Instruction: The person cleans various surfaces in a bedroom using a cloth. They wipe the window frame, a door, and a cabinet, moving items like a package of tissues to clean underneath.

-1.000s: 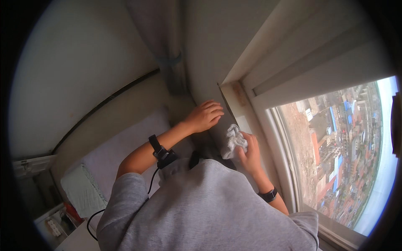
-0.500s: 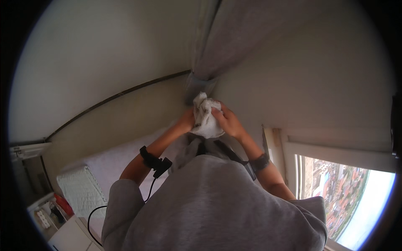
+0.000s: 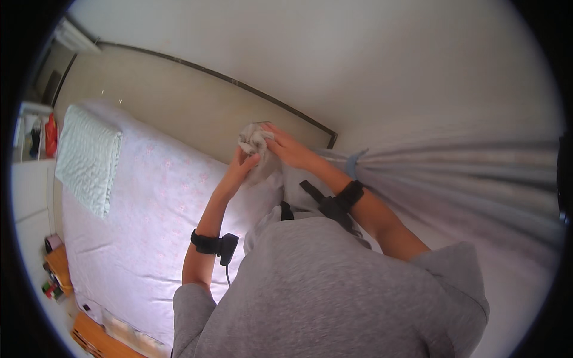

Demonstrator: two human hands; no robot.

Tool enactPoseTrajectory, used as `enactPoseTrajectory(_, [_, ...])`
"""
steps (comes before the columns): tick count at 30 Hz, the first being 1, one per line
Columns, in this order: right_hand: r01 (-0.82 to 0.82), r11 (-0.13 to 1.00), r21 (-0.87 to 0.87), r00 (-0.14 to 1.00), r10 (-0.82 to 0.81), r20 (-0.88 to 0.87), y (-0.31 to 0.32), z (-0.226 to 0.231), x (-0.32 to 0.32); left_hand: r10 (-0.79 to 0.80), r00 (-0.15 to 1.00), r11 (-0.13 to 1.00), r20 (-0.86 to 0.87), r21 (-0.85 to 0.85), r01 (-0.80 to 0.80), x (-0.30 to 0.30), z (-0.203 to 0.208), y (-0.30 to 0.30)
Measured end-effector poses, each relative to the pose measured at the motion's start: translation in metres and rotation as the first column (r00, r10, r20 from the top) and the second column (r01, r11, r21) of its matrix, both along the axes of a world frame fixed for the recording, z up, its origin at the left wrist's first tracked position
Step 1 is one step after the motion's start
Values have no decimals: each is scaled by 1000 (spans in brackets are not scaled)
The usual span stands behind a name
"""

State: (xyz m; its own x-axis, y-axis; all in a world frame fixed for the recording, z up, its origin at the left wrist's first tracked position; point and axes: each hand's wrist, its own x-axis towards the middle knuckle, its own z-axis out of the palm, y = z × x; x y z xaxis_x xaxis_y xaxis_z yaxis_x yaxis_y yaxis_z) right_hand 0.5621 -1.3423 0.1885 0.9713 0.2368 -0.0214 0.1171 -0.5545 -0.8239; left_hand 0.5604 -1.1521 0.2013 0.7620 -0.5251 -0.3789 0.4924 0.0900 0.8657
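A crumpled whitish cloth (image 3: 255, 137) is bunched between my two hands, held up in front of me. My left hand (image 3: 240, 166) grips its lower side, thumb pressed against the folds. On the upper right, my right hand (image 3: 287, 147) is closed on the cloth with its fingers along the edge. A thin, paler part of it hangs below the bunch. Some fingertips are hidden behind the fabric.
A bed with a pale pink flowered sheet (image 3: 149, 209) stands at left, a folded light green quilt (image 3: 89, 158) on its far end. A tied-back grey curtain (image 3: 453, 179) hangs at right. Beyond are a white wall (image 3: 334, 65), wooden furniture (image 3: 98, 337) and shelves holding a red item (image 3: 51, 136).
My view has turned left, away from the window toward the bed. Both hands still hold the cloth, which now appears further left and more tightly bunched.
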Motion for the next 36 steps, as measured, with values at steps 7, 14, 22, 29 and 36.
enactPoseTrajectory(7, [35, 920, 391, 732, 242, -637, -15, 15, 132, 518, 833, 852, -193, 30, -523, 66, -24, -1])
enactPoseTrajectory(14, [74, 741, 667, 691, 444, -571, -60, -7, 249, 640, 635, 578, -433, -274, -769, 161, 9, -43])
enactPoseTrajectory(22, [-124, 716, 687, 498, 644, -581, -45, 22, 326, 703, 526, 376, -478, -378, -846, 233, 33, -30])
enactPoseTrajectory(29, [-152, 810, 566, 396, 574, -716, 35, 54, 377, 850, 501, 424, -164, -352, -834, 244, 44, 47])
enactPoseTrajectory(36, [-13, 616, 788, 285, 757, -588, 133, 56, 463, 734, 677, 664, -52, -155, -732, 321, 16, 116])
